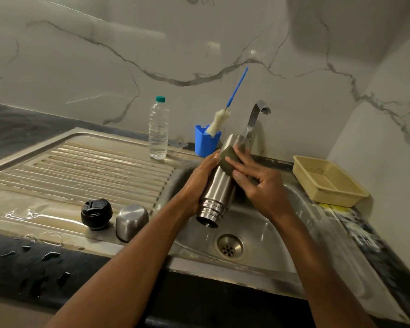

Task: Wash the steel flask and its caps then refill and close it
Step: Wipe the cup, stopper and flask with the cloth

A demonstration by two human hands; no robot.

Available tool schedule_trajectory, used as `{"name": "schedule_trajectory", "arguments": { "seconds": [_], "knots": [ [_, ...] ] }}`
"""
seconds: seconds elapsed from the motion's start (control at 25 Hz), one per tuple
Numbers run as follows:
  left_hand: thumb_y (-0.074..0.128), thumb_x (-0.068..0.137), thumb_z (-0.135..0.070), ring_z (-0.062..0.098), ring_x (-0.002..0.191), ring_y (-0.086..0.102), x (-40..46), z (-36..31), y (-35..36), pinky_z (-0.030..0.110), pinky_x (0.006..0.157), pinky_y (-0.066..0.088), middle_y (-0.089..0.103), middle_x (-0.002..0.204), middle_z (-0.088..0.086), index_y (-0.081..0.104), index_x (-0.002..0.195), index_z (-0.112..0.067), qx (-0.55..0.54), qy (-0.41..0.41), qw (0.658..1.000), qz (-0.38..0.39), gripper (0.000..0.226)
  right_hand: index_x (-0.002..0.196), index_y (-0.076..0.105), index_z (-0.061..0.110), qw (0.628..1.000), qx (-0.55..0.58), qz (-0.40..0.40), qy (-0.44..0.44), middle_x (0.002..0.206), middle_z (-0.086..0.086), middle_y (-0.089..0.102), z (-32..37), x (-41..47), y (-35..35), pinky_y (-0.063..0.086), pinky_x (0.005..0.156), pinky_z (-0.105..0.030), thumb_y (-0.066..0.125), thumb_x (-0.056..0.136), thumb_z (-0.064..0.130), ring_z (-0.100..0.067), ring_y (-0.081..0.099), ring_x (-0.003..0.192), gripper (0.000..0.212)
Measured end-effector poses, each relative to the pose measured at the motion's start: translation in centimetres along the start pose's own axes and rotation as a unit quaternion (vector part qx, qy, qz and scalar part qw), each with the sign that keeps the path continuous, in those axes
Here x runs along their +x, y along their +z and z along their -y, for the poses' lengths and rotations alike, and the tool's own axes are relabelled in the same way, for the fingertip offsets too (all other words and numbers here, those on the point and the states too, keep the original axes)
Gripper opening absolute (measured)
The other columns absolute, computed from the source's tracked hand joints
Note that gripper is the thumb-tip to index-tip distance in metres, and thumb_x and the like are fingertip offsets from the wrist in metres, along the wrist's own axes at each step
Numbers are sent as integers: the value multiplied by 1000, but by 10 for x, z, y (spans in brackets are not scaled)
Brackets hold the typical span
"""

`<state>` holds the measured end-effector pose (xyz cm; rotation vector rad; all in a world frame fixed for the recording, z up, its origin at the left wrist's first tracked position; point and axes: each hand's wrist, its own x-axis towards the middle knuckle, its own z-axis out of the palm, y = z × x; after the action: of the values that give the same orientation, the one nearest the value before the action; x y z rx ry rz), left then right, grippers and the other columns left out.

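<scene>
Over the sink basin (265,230) the steel flask (219,185) is tilted, its open threaded mouth pointing down toward me. My left hand (199,183) grips its body from the left. My right hand (258,183) presses a dark green scrub pad (230,159) against the flask's upper side, fingers wrapped over the pad. On the wet drainboard (81,166) to the left sit the black inner cap (96,214) and the steel outer cap (131,222), mouth down.
A clear water bottle (158,131) with a green lid stands at the back of the drainboard. Beside it a blue holder (205,143) carries a bottle brush (219,121). The tap (256,117) rises behind the flask. A beige basket (327,181) sits right of the sink.
</scene>
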<state>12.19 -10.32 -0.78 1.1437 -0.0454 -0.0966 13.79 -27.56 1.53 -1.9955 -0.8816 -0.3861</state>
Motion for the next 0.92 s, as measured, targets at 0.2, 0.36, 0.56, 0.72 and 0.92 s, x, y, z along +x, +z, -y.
{"name": "schedule_trajectory", "arguments": {
  "seconds": [0.2,0.36,0.56,0.72,0.92],
  "knots": [
    [61,92,-60,30,78,71,-1,-3,2,41,73,62,71,104,22,55,132,-8,7,-52,998,20,66,142,56,37,997,-27,-60,38,161,14,37,-3,14,-2,32,124,-40,57,105,30,-6,27,153,38],
    [60,93,-60,32,83,70,2,2,2,45,79,60,68,114,24,53,135,-14,39,-47,998,7,63,145,53,37,995,-33,-50,82,164,14,31,-10,15,-2,30,125,-45,54,106,32,-9,22,155,40],
    [57,99,-55,26,70,71,0,-4,-5,36,60,61,73,92,16,63,128,-13,-61,-21,998,-23,51,138,63,28,997,14,81,-3,158,16,41,7,-5,13,23,127,-32,64,101,16,0,21,153,40],
    [56,99,-55,27,76,72,4,-8,-14,38,67,62,73,93,13,56,141,-6,-126,-21,991,-32,64,134,67,18,986,60,148,-45,155,11,48,12,-8,12,23,125,-28,67,96,6,-6,24,154,39],
    [55,99,-54,29,78,74,5,-6,-16,39,67,63,75,98,15,58,137,-4,-153,-33,986,-62,63,135,66,17,985,103,136,-6,154,12,50,9,-8,17,28,125,-32,66,99,9,-5,32,150,38]
  ]
}}
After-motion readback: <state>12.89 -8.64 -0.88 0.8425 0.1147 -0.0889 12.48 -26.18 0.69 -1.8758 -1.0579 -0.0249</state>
